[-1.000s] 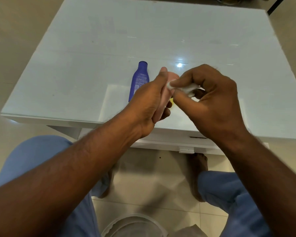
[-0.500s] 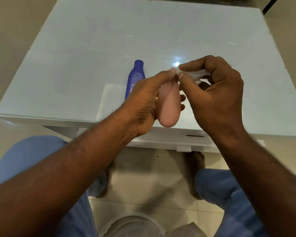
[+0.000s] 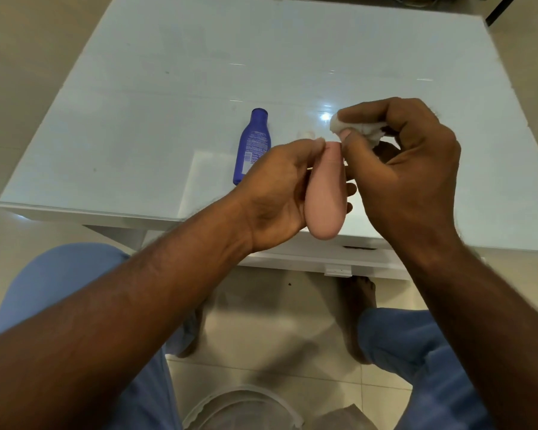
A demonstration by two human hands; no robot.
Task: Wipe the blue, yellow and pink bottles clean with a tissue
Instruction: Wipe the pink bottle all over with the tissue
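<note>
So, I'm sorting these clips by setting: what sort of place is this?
Probably a room in a home: a white glass-topped table with a drawer, a beige tiled floor, and a bare foot under the table.

- A home room is suggested — a white glass-topped table [image 3: 199,72] is set on pale floor tiles [image 3: 261,321].
- Bare feet [image 3: 359,321] are seen beneath it — a household setting.

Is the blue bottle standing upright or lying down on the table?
Lying down. The blue bottle rests on its side on the white table, cap end pointing away, label text facing up.
</note>
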